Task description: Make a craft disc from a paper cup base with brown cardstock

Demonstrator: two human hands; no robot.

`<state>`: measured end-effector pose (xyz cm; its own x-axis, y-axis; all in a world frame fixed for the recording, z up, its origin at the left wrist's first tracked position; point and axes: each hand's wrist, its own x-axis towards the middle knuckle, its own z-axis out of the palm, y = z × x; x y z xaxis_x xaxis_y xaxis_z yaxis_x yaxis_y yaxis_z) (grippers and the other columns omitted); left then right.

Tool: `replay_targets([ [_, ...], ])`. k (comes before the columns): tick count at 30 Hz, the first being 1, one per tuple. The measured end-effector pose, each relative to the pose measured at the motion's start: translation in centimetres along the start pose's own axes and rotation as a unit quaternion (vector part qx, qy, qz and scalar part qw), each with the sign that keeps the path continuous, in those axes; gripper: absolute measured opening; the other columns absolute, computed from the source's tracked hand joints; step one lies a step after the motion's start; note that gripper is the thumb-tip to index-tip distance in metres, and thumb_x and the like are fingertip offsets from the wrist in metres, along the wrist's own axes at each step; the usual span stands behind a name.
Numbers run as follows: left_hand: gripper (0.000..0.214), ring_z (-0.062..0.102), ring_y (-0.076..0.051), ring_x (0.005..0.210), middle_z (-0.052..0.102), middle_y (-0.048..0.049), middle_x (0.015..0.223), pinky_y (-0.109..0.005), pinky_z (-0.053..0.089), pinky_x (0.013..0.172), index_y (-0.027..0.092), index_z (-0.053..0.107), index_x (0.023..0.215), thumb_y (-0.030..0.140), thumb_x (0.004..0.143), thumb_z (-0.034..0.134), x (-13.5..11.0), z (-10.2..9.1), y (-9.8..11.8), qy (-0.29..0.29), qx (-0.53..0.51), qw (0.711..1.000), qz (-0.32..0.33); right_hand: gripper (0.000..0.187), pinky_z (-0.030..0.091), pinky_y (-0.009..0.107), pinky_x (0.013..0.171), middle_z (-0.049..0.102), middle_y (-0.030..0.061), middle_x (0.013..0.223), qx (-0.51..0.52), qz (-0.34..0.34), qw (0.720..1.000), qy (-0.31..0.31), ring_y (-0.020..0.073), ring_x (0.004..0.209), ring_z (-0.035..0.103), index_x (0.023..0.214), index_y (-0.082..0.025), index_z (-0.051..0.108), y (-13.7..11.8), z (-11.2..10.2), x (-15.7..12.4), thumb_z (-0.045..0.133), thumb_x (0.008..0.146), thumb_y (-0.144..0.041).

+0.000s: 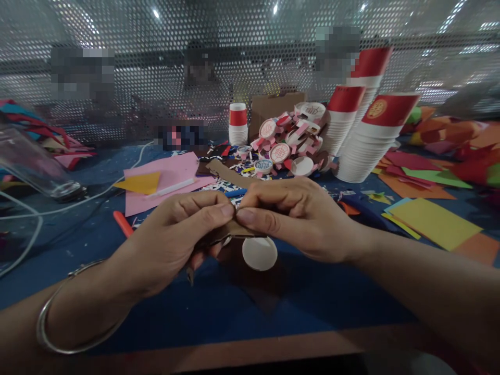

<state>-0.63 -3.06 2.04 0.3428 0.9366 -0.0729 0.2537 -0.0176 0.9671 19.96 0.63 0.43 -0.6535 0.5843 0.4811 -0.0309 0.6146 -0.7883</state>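
Note:
Both hands meet at the middle of the view over the blue table. My left hand [183, 234], with a silver bangle at its wrist, pinches a folded strip of brown cardboard [234, 229] between thumb and fingers. Thumb to thumb with it, my right hand [291, 219] grips the same cardboard at its upper edge. The fingers hide most of the strip. Just under the cardboard shows a white paper disc [260, 254], and a dark brown sheet [253, 284] lies below that on the table.
Behind the hands rises a heap of paper-cup pieces [289, 140]. Stacks of red and white paper cups [367, 140] stand to its right. Pink paper [172, 177] lies left, coloured sheets [437, 219] right. A clear glass [35, 161] tilts at far left beside a white cable [82, 208].

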Motion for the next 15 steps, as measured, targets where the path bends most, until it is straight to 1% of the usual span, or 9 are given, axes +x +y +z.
replay_targets([
  [2, 0.034, 0.043, -0.005, 0.041, 0.05, 0.0047, 0.054, -0.01, 0.033, 0.032, 0.02, 0.054, 0.067, 0.037, 0.097, 0.058, 0.1, -0.3, 0.1, -0.005, 0.022, 1.0, 0.018, 0.032, 0.037, 0.021, 0.059, 0.053, -0.0026, 0.071, 0.032, 0.014, 0.999, -0.007, 0.0078, 0.065, 0.047, 0.076, -0.014, 0.059, 0.1, 0.1, 0.1, 0.061, 0.101, -0.034],
  [4, 0.035, 0.045, -0.005, 0.042, 0.05, 0.0049, 0.055, -0.01, 0.036, 0.034, 0.019, 0.053, 0.067, 0.036, 0.098, 0.057, 0.2, -0.6, 0.2, -0.02, 0.055, 0.997, 0.051, 0.03, 0.036, 0.019, 0.055, 0.051, -0.0041, 0.067, 0.098, 0.047, 0.994, -0.034, 0.0066, 0.06, 0.045, 0.079, -0.014, 0.059, 0.4, 0.0, 0.1, 0.063, 0.1, -0.035],
  [6, 0.033, 0.047, -0.005, 0.043, 0.052, 0.0054, 0.056, -0.01, 0.04, 0.036, 0.019, 0.055, 0.068, 0.032, 0.099, 0.056, 0.2, -0.8, 0.2, -0.041, 0.082, 0.993, 0.08, 0.03, 0.034, 0.018, 0.049, 0.05, -0.0056, 0.063, 0.164, 0.092, 0.979, -0.073, 0.0054, 0.055, 0.044, 0.079, -0.013, 0.059, 0.7, -0.1, 0.1, 0.068, 0.097, -0.036],
  [8, 0.031, 0.047, -0.004, 0.044, 0.053, 0.0062, 0.057, -0.009, 0.043, 0.039, 0.018, 0.057, 0.071, 0.029, 0.1, 0.055, 0.2, -0.9, 0.2, -0.064, 0.094, 0.989, 0.09, 0.033, 0.032, 0.017, 0.044, 0.05, -0.0061, 0.062, 0.202, 0.131, 0.965, -0.099, 0.0048, 0.051, 0.044, 0.078, -0.013, 0.058, 0.9, -0.3, 0.1, 0.071, 0.094, -0.039],
  [10, 0.031, 0.047, -0.004, 0.045, 0.051, 0.007, 0.058, -0.008, 0.043, 0.041, 0.018, 0.057, 0.073, 0.029, 0.102, 0.053, 0.1, -1.0, 0.2, -0.086, 0.089, 0.989, 0.084, 0.034, 0.031, 0.015, 0.042, 0.052, -0.0059, 0.061, 0.216, 0.156, 0.956, -0.123, 0.0044, 0.049, 0.044, 0.077, -0.013, 0.059, 1.1, -0.6, 0.0, 0.072, 0.093, -0.04],
  [12, 0.032, 0.047, -0.004, 0.047, 0.051, 0.0071, 0.059, -0.007, 0.043, 0.042, 0.018, 0.057, 0.073, 0.03, 0.103, 0.052, 0.1, -1.1, 0.2, -0.108, 0.077, 0.989, 0.069, 0.034, 0.031, 0.015, 0.041, 0.054, -0.0055, 0.059, 0.228, 0.166, 0.947, -0.153, 0.0039, 0.047, 0.044, 0.077, -0.013, 0.06, 1.0, -0.7, -0.1, 0.072, 0.094, -0.039],
  [15, 0.029, 0.047, -0.005, 0.05, 0.053, 0.0066, 0.061, -0.009, 0.045, 0.044, 0.018, 0.059, 0.075, 0.032, 0.101, 0.056, 0.1, -1.5, 0.4, -0.153, 0.057, 0.986, 0.025, 0.034, 0.031, 0.014, 0.039, 0.055, -0.0051, 0.057, 0.242, 0.178, 0.932, -0.202, 0.0032, 0.044, 0.043, 0.077, -0.012, 0.062, 0.9, -0.7, -0.1, 0.069, 0.096, -0.039],
])
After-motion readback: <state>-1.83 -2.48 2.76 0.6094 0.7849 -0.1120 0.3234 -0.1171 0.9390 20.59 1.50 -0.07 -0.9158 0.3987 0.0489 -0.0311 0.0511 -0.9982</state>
